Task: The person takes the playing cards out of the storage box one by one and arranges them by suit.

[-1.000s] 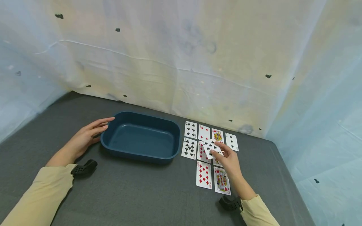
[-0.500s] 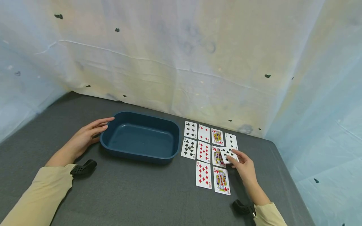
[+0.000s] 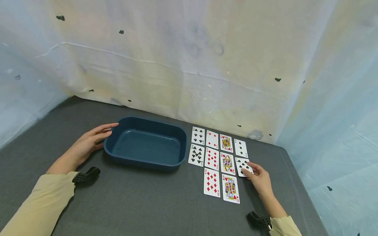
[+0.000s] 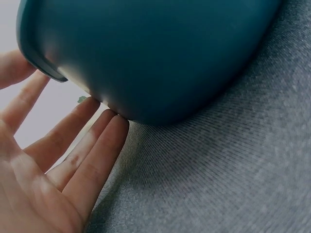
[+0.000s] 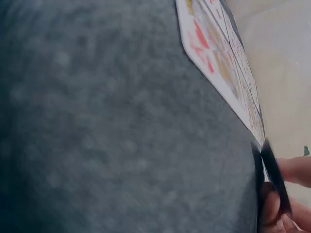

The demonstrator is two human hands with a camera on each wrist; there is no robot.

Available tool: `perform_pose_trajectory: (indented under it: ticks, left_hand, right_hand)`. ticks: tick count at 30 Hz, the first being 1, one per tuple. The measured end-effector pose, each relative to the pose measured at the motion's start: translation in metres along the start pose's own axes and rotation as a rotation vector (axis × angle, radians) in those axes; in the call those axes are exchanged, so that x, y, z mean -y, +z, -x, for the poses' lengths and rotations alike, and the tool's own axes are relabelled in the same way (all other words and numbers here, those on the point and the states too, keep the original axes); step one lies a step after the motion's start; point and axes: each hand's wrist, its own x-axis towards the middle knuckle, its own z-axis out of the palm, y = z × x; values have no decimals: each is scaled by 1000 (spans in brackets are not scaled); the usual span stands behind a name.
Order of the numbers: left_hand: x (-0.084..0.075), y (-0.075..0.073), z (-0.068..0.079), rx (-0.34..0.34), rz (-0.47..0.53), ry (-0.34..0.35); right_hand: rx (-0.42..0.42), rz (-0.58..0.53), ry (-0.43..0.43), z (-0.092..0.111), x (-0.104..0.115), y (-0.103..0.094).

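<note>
My right hand [image 3: 261, 182] pinches a spade playing card [image 3: 241, 165] between thumb and fingers, at the right end of the middle row of laid-out cards. Seen from the right wrist, that card [image 5: 275, 174] is nearly edge-on and dark, tilted close over the cloth. Just behind it lies another spade card [image 3: 241, 148], and to its left a face card [image 3: 227, 163]. My left hand [image 3: 85, 144] is at the left end of a dark blue basin [image 3: 138, 163]. In the left wrist view, its straight fingers [image 4: 99, 145] touch the basin's outer wall.
Several face-up cards lie in rows right of the basin, among them a ten of diamonds [image 3: 212, 182] and a king of hearts [image 3: 231, 188] in front. A grey cloth [image 3: 153, 203] covers the table. Pale sheeting [image 3: 183, 65] hangs behind and at both sides.
My right hand has carried the spade card rightward and toward me, from over the middle cards to the right end of the middle row, and lowered it. The left hand stays put.
</note>
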Motion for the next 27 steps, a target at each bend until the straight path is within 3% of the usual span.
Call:
perform_pose_trajectory:
  ticks: [6, 9, 14, 18, 24, 27]
  left_hand:
    - [-3, 2, -2, 6, -11, -16]
    - [-6, 4, -3, 4, -40, -22]
    - [-13, 7, -2, 0, -134, -17]
    - [-21, 11, 2, -18, -263, -5]
    - [-40, 19, 11, -148, -591, 67]
    - [-54, 30, 16, -212, -693, 133]
  right_hand:
    - [15, 319, -141, -3, -6, -6]
    - [18, 419, -197, -3, -5, -9]
    - [3, 431, -199, 4, -4, -7]
    - [-10, 397, -176, 7, -3, -4]
    - [-63, 345, -190, 7, 13, 2]
    - [-110, 310, -231, 8, 25, 6]
